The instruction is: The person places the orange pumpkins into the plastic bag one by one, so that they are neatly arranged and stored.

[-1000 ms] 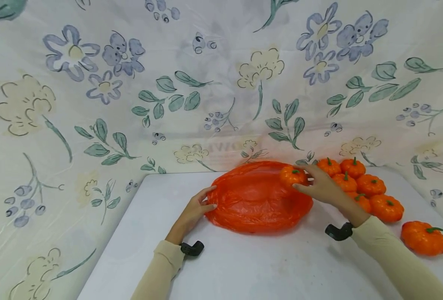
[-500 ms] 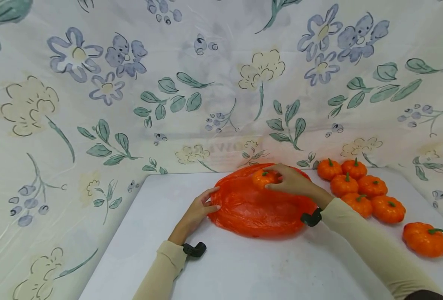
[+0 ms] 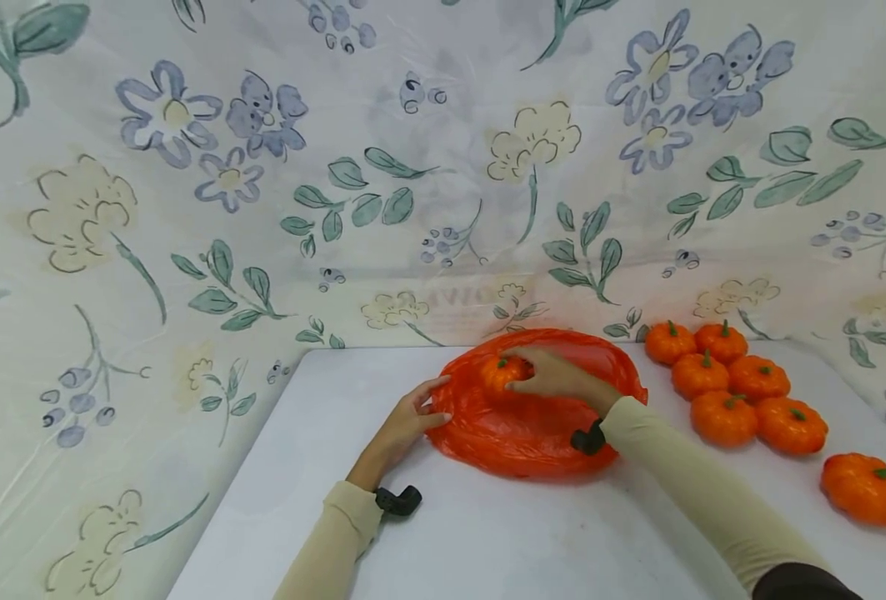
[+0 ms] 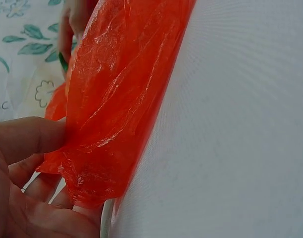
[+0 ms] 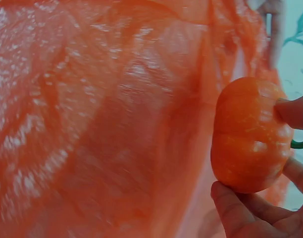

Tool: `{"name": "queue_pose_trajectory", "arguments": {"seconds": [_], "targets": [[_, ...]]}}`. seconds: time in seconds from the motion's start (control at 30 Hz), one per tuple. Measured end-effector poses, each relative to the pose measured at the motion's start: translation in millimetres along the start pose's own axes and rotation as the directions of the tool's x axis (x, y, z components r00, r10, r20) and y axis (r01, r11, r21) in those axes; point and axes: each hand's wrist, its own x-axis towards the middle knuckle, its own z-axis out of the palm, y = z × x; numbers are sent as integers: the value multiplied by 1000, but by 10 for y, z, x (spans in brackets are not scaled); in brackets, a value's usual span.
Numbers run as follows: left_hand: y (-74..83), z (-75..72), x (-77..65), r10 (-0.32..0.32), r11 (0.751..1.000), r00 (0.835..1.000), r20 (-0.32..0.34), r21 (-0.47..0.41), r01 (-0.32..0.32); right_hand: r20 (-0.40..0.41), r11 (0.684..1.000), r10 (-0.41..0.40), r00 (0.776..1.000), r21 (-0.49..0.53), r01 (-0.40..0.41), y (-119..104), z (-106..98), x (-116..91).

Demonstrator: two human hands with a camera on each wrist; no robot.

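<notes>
A red plastic bag (image 3: 555, 433) lies spread with its mouth up on the white table. My right hand (image 3: 555, 375) grips a small orange pumpkin (image 3: 498, 375) over the left part of the bag. In the right wrist view the thumb and fingers hold the pumpkin (image 5: 250, 136) from both sides, its green stem pointing away from the bag. My left hand (image 3: 405, 417) is at the bag's left end. The left wrist view has its thumb (image 4: 32, 136) on the bag's edge (image 4: 99, 163), with the fingers partly hidden behind the film.
Several orange pumpkins (image 3: 758, 379) with green stems stand grouped on the right side of the table (image 3: 488, 542). One more pumpkin (image 3: 870, 490) sits apart, nearer the front right. A flowered curtain (image 3: 443, 208) hangs behind the table's back edge.
My right hand has carried the pumpkin leftward from the bag's right side to its left part, and lower. The left hand stays at the bag's left end.
</notes>
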Motion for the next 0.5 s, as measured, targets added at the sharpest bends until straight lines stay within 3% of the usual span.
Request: {"name": "queue_pose_trajectory", "arguments": {"seconds": [0.2,0.5], "targets": [[4,-28,7,12,1000,1000,-17,14,-12,-41,999,21,999,39,-20,40,104,127],[-2,-12,-2,64,997,996,63,41,-67,-118,986,117,986,131,-102,108,214,223]]}}
